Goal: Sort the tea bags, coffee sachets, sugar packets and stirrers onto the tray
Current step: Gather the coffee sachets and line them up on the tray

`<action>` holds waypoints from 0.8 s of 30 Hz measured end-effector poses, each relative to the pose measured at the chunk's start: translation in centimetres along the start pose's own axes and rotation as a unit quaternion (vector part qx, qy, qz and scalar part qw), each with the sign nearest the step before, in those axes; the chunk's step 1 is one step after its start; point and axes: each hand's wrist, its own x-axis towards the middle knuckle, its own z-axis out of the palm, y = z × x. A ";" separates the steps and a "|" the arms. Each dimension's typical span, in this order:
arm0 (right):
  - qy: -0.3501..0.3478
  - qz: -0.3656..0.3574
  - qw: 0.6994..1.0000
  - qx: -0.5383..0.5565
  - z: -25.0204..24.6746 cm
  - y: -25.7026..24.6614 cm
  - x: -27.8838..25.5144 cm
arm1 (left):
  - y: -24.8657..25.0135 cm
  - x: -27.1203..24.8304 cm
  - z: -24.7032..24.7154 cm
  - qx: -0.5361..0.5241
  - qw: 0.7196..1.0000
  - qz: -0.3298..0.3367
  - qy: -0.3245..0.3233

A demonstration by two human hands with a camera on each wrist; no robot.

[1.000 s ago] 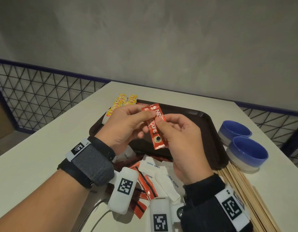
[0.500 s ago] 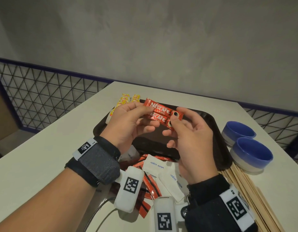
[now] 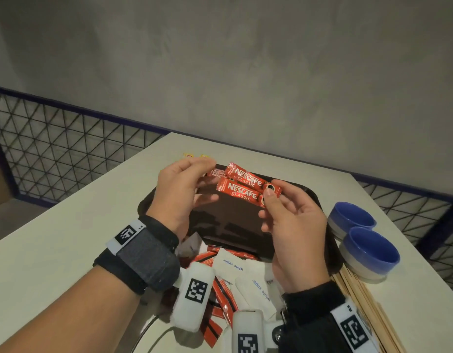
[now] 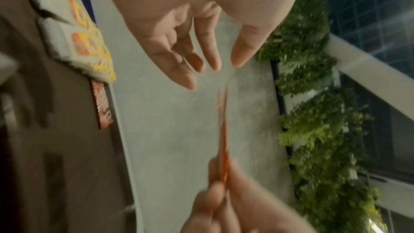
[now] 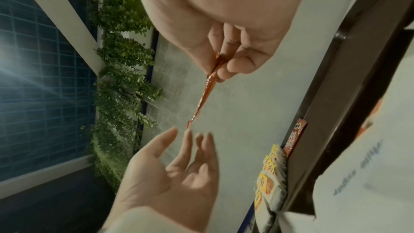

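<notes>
My right hand (image 3: 270,197) pinches two red coffee sachets (image 3: 242,187) by their right ends above the dark brown tray (image 3: 235,222); they show edge-on in the right wrist view (image 5: 205,93). My left hand (image 3: 194,182) hovers just left of them with fingers straight and relaxed, touching nothing, as the left wrist view (image 4: 201,63) shows. Another coffee sachet (image 3: 216,172) lies at the tray's far edge. Yellow tea bags (image 5: 267,178) lie beside it. White sugar packets (image 3: 233,263) and more red sachets (image 3: 224,299) sit on the table below my wrists.
Two blue bowls (image 3: 368,248) stand right of the tray. Wooden stirrers (image 3: 360,301) lie in a bundle at the near right. The white table (image 3: 67,225) ends at a wire fence on the left and a grey wall behind.
The sachets turned from upright to lying across. My left hand let go of them and opened; my right hand alone holds them now, a little farther over the tray.
</notes>
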 end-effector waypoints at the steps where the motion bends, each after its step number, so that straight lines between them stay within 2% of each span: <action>1: 0.001 0.011 1.000 -0.019 0.2 -0.4 0.4 | 0.6 0.4 -0.5 -0.014 0.999 0.018 0.033; 3: -0.017 0.042 0.996 -0.076 0.8 -1.3 2.1 | 1.8 1.3 -1.7 -0.022 0.992 0.070 0.104; 5: -0.066 0.052 0.981 -0.177 1.8 -1.8 4.7 | 2.4 2.0 -3.0 -0.006 0.979 0.124 0.164; 8: -0.139 0.058 0.928 -0.340 3.4 -1.0 8.8 | 2.7 2.5 -3.9 -0.010 0.967 0.154 0.201; 10: -0.161 0.111 0.900 -0.391 4.0 0.1 11.1 | 2.7 2.8 -4.2 -0.027 0.967 0.147 0.207; 12: -0.165 0.175 0.884 -0.401 4.6 0.9 12.9 | 2.6 3.0 -4.3 -0.035 0.967 0.140 0.210; 17: -0.155 0.272 0.882 -0.351 6.8 2.3 16.6 | 2.4 3.5 -4.7 -0.055 0.966 0.123 0.223; 24: -0.156 0.315 0.869 -0.349 9.4 4.6 19.1 | 2.3 4.0 -5.1 -0.081 0.965 0.092 0.233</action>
